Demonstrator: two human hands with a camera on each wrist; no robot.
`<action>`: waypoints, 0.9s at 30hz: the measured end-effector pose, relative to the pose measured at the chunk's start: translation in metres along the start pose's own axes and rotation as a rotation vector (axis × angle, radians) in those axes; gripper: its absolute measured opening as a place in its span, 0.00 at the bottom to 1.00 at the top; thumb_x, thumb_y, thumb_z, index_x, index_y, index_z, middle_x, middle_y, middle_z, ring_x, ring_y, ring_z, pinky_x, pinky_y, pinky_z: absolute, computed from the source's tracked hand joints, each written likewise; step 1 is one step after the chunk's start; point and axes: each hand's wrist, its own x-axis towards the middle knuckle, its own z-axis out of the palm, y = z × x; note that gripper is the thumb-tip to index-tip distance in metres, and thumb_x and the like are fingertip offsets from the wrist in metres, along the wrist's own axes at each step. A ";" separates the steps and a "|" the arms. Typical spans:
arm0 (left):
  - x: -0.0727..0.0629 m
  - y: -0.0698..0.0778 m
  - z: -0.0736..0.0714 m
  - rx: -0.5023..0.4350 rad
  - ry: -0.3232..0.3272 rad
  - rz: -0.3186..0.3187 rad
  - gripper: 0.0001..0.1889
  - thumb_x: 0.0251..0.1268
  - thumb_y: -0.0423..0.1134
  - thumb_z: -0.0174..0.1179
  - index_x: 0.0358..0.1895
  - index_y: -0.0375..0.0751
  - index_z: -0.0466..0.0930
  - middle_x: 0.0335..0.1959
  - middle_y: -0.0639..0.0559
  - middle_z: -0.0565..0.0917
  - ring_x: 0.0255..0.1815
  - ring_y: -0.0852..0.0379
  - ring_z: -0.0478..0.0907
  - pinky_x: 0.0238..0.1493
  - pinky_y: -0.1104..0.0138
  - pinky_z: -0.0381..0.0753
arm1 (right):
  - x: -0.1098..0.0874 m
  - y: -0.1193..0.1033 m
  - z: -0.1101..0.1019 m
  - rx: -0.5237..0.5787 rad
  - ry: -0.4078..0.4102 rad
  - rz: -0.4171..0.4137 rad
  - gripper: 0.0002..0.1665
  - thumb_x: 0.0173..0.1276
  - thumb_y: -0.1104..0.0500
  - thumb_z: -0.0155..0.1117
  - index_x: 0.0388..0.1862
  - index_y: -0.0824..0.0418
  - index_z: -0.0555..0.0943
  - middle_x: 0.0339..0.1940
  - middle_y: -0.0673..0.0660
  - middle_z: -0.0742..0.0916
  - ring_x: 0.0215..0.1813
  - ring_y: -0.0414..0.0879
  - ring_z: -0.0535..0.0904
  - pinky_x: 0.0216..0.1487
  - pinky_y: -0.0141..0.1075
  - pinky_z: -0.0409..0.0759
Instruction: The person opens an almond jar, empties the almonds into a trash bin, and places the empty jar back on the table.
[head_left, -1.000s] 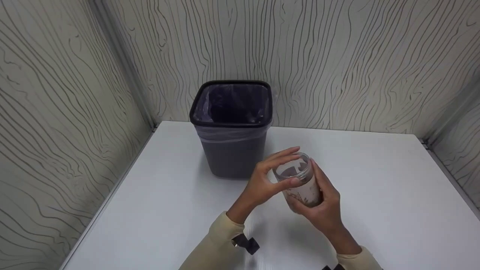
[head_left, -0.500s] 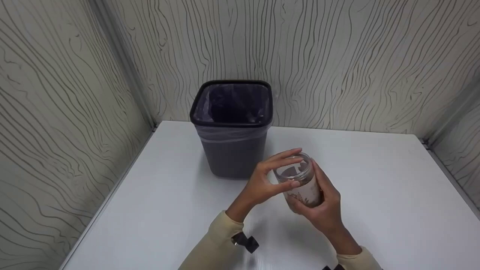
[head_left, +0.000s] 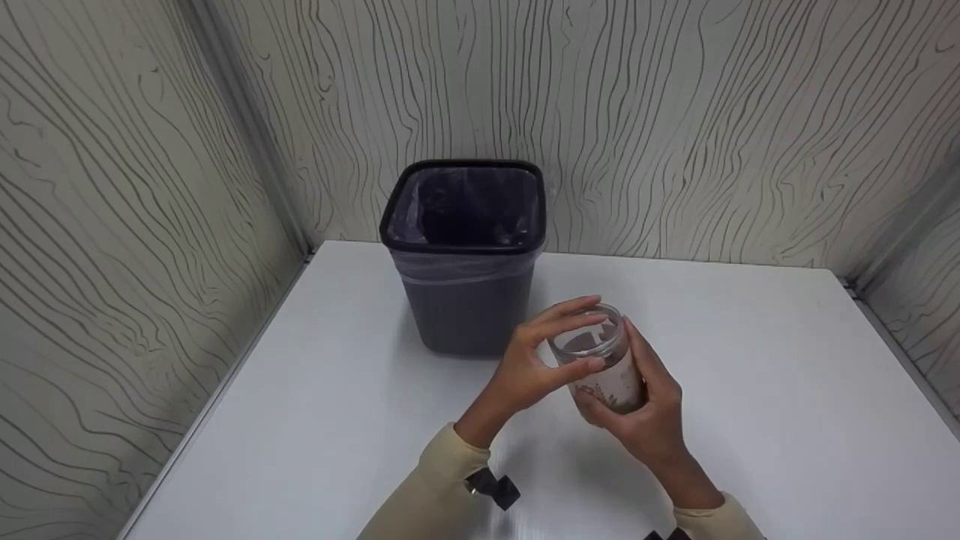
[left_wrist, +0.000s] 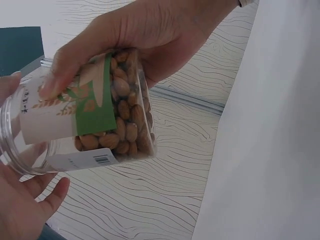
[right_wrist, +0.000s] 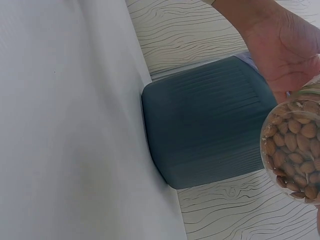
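A clear jar of almonds [head_left: 613,384], with a printed label, is held tilted above the white table. My right hand [head_left: 651,416] grips its body from the right. My left hand [head_left: 525,367] holds the jar's top rim from the left, thumb on the near side and fingers reaching across. In the left wrist view, almonds [left_wrist: 131,112] fill the base end of the jar, beside a green and white label [left_wrist: 70,112]. The right wrist view faces the jar's round bottom [right_wrist: 295,150]. Whether a clear lid covers the top, I cannot tell.
Behind the hands stands a dark grey trash bin [head_left: 472,315] with a clear plastic liner [head_left: 461,268] folded over its rim. Wood-grain patterned panels [head_left: 637,127] wall the white table [head_left: 315,420] at the back and sides.
The jar has turned very slightly within the hands, its label pattern shifting a little. Both hands stay in nearly the same place, and the bin has not moved.
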 end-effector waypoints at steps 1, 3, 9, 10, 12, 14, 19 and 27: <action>0.000 0.001 0.000 0.000 0.003 -0.003 0.24 0.64 0.38 0.71 0.64 0.43 0.81 0.72 0.53 0.74 0.74 0.55 0.67 0.71 0.55 0.70 | 0.000 0.000 0.000 -0.005 0.000 -0.001 0.58 0.35 0.78 0.78 0.71 0.82 0.64 0.63 0.79 0.77 0.61 0.40 0.77 0.61 0.26 0.74; 0.000 0.002 0.001 -0.002 0.010 -0.012 0.24 0.64 0.38 0.71 0.64 0.44 0.81 0.72 0.54 0.74 0.74 0.56 0.67 0.71 0.55 0.69 | 0.000 0.001 0.000 -0.013 0.000 -0.002 0.58 0.35 0.77 0.78 0.71 0.81 0.64 0.63 0.79 0.77 0.61 0.40 0.77 0.61 0.26 0.74; 0.000 0.005 0.002 0.028 0.034 -0.022 0.24 0.63 0.39 0.72 0.63 0.45 0.82 0.72 0.53 0.74 0.74 0.57 0.68 0.71 0.55 0.69 | -0.001 0.002 0.000 -0.029 0.001 -0.016 0.58 0.35 0.76 0.78 0.70 0.82 0.64 0.63 0.80 0.77 0.62 0.39 0.77 0.62 0.26 0.74; 0.000 0.006 0.002 0.038 0.039 -0.022 0.24 0.63 0.39 0.72 0.63 0.46 0.82 0.72 0.53 0.74 0.74 0.57 0.68 0.71 0.55 0.69 | -0.001 0.002 0.000 -0.029 0.002 -0.019 0.58 0.35 0.76 0.78 0.70 0.82 0.64 0.63 0.80 0.77 0.62 0.39 0.77 0.62 0.26 0.74; 0.000 0.007 0.003 0.059 0.050 -0.025 0.24 0.63 0.40 0.72 0.63 0.46 0.83 0.71 0.52 0.75 0.73 0.57 0.68 0.71 0.55 0.69 | -0.001 0.003 0.000 -0.032 0.003 -0.024 0.58 0.35 0.76 0.78 0.70 0.82 0.65 0.63 0.80 0.77 0.63 0.39 0.77 0.63 0.26 0.73; -0.001 0.009 0.004 0.082 0.064 -0.032 0.24 0.63 0.42 0.72 0.63 0.46 0.83 0.71 0.52 0.75 0.72 0.57 0.69 0.70 0.56 0.70 | -0.001 0.004 0.000 -0.034 0.003 -0.028 0.58 0.36 0.75 0.78 0.70 0.82 0.65 0.63 0.80 0.77 0.63 0.39 0.76 0.63 0.26 0.73; -0.001 0.013 0.007 0.110 0.091 -0.066 0.24 0.64 0.44 0.72 0.63 0.48 0.83 0.70 0.50 0.76 0.71 0.58 0.70 0.69 0.55 0.71 | -0.004 0.009 0.000 -0.044 0.004 -0.033 0.58 0.37 0.74 0.79 0.71 0.80 0.65 0.64 0.78 0.77 0.63 0.40 0.77 0.63 0.27 0.73; -0.003 0.018 0.010 0.139 0.123 -0.106 0.23 0.64 0.46 0.72 0.62 0.49 0.83 0.69 0.52 0.76 0.71 0.57 0.71 0.67 0.55 0.73 | -0.006 0.013 0.001 -0.055 0.001 -0.017 0.59 0.36 0.74 0.80 0.72 0.79 0.65 0.65 0.75 0.77 0.64 0.41 0.77 0.64 0.27 0.73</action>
